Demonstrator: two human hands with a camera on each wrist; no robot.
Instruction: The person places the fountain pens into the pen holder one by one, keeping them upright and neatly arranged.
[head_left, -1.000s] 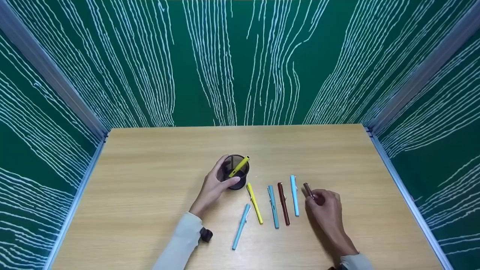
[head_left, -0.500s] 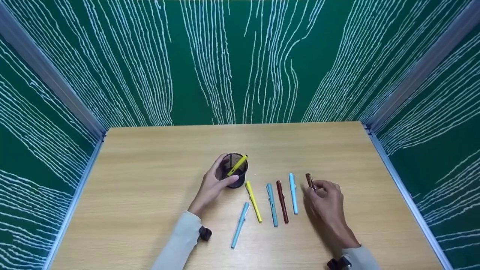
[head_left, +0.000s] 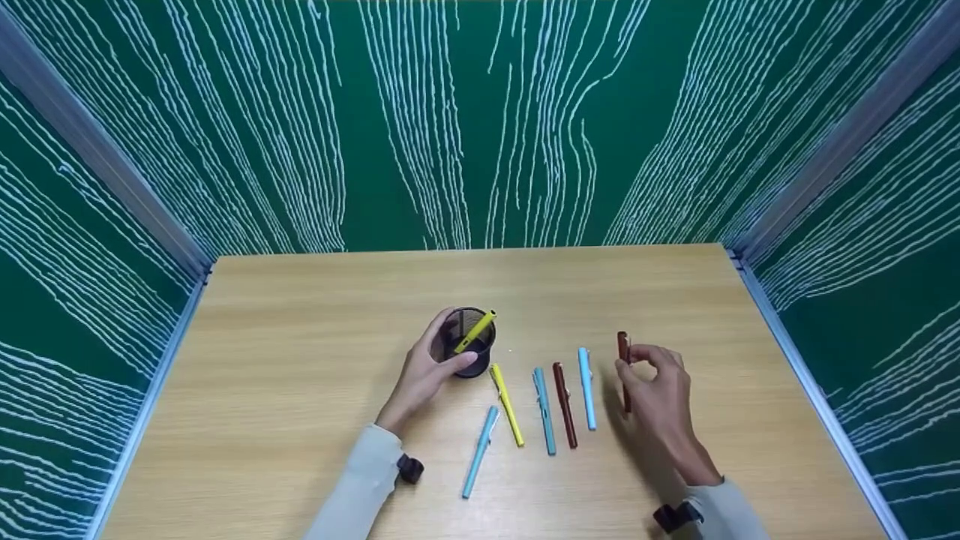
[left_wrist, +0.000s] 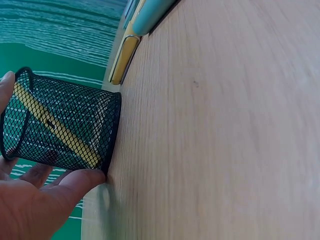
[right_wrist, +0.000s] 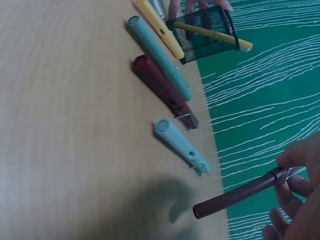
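Around the black mesh cup (head_left: 480, 364) curl the fingers and thumb of my left hand (head_left: 421, 375). A yellow pen (head_left: 477, 331) leans inside the cup, seen through the mesh in the left wrist view (left_wrist: 60, 131). My right hand (head_left: 664, 397) pinches a dark red pen (head_left: 623, 345) near its clip end. In the right wrist view that pen (right_wrist: 232, 196) slants, its lower end off to the left of the fingers. To the left of this hand lies a light blue pen (head_left: 587, 390).
Between the hands also lie another dark red pen (head_left: 565, 405), a teal pen (head_left: 545, 412) and a yellow pen (head_left: 508, 405). Nearer the front is a blue pen (head_left: 480, 452). Green walls with white lines (head_left: 405, 112) surround the wooden table (head_left: 300, 315).
My right hand has moved slightly away from me, and its dark red pen now stands straighter in view with more of its length showing. The left hand keeps its grip on the cup.
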